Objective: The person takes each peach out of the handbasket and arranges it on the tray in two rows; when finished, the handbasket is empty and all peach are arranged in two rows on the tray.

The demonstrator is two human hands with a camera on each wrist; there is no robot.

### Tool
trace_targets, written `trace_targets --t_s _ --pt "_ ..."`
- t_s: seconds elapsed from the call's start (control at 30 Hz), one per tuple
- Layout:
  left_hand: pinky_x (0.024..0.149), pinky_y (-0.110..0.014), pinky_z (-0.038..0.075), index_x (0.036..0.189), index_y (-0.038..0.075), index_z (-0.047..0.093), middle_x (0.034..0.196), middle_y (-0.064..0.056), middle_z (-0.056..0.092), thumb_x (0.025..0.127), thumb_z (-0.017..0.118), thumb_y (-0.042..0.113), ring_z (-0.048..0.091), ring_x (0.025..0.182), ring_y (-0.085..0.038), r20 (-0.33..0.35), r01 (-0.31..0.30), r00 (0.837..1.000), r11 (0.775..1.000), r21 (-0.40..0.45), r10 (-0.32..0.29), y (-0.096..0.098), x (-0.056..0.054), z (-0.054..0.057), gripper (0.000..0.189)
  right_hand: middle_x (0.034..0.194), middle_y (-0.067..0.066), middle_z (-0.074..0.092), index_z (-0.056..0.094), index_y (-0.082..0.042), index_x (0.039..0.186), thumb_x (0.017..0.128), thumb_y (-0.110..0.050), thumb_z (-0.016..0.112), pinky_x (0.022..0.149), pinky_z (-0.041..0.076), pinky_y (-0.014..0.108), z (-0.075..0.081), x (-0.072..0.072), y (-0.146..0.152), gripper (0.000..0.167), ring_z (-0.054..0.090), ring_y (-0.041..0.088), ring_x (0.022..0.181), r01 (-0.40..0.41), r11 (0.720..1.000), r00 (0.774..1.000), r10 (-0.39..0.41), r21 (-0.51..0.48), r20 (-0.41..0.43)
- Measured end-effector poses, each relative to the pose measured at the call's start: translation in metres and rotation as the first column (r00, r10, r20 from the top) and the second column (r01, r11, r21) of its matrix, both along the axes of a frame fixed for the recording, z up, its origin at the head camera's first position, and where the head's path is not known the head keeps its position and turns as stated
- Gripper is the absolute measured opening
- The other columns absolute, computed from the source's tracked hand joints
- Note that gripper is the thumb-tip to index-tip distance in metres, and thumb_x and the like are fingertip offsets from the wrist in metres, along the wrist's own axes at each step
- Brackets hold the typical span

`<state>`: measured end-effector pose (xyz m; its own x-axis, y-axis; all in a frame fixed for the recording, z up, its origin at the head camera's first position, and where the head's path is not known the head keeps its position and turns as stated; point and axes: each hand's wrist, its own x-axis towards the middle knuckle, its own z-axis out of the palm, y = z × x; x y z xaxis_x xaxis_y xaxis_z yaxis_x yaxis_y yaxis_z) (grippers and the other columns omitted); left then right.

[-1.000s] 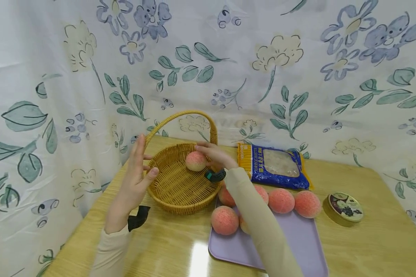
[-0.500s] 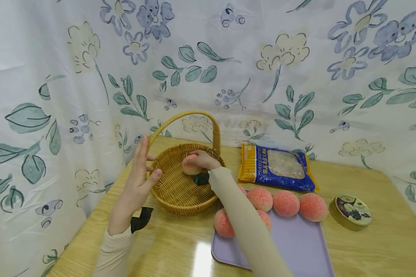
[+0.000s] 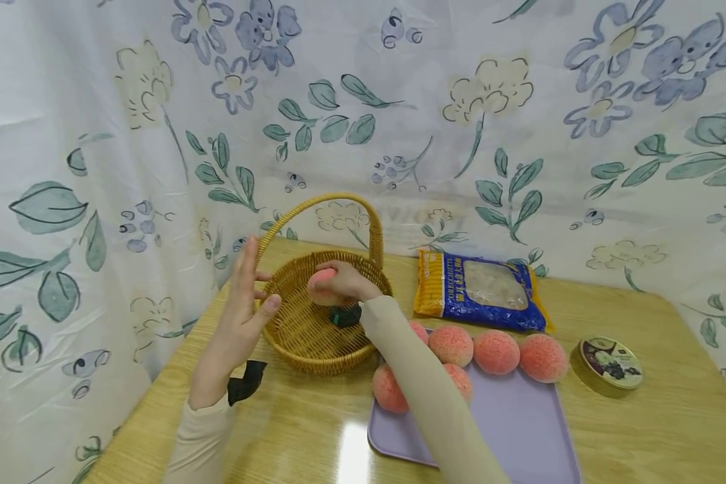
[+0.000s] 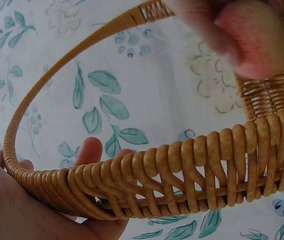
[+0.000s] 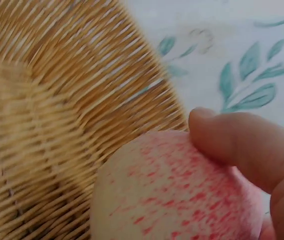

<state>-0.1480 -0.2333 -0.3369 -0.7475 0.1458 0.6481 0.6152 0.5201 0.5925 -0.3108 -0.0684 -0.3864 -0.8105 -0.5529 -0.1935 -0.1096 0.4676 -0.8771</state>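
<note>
My right hand [image 3: 345, 281] grips a pink-and-cream peach [image 3: 320, 288] inside the wicker basket [image 3: 314, 359], above its woven floor. In the right wrist view, the thumb [image 5: 236, 142] presses the side of the peach [image 5: 166, 195]. My left hand [image 3: 232, 319] rests at the basket's left side, beside the foot of its arched handle [image 3: 333, 197]. Its fingers look mostly straight in the head view. The left wrist view shows a fingertip beyond the basket rim [image 4: 216, 150] and the rest of the hand below it.
Right of the basket, several peaches [image 3: 496, 351] lie on a lilac tray [image 3: 508, 423], partly hidden by the right sleeve. Behind them lies a blue-and-yellow orecchiette bag [image 3: 480, 289]. A round tin [image 3: 608, 366] stands farther right. A floral curtain [image 3: 423, 134] hangs behind the table.
My right hand has moved left and deeper into the basket with the peach, from its right side toward the middle. The left hand stays at the basket's side. The view shifted slightly.
</note>
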Motion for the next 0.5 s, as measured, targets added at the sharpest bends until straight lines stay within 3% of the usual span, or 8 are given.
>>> trace_targets --t_s 0.2,0.3,0.5 --pt "0.081 -0.03 0.035 0.156 0.011 0.0 0.164 -0.007 -0.001 0.103 0.046 0.02 0.037 0.112 -0.011 0.009 -0.007 1.0 1.0 0.006 0.007 -0.001 -0.001 -0.002 0.071 0.137 0.013 0.053 0.048 -0.014 0.143 0.092 -0.018 0.066 0.089 0.051 0.034 0.018 0.012 0.024 0.055 0.056 0.028 0.118 -0.03 0.984 0.999 0.027 -0.173 -0.024" --pt "0.081 -0.03 0.035 0.156 0.012 -0.001 0.163 -0.007 -0.001 0.102 0.046 0.015 0.036 0.112 -0.01 0.022 -0.01 1.0 1.0 0.005 0.01 -0.001 -0.002 -0.002 0.072 0.138 0.01 0.053 0.049 -0.019 0.142 0.092 -0.021 0.067 0.087 0.051 0.033 0.026 0.019 0.043 0.054 0.056 0.025 0.116 -0.042 0.983 0.998 0.032 -0.178 -0.055" --pt "0.081 -0.029 0.034 0.156 0.012 -0.001 0.163 -0.006 -0.001 0.102 0.046 0.011 0.036 0.111 -0.008 0.029 -0.009 1.0 1.0 0.014 0.009 0.001 -0.003 -0.002 0.072 0.139 0.008 0.052 0.048 -0.024 0.142 0.093 -0.024 0.065 0.092 0.05 0.036 0.039 0.038 0.092 0.052 0.055 0.024 0.119 -0.053 0.978 0.998 0.048 -0.2 -0.029"
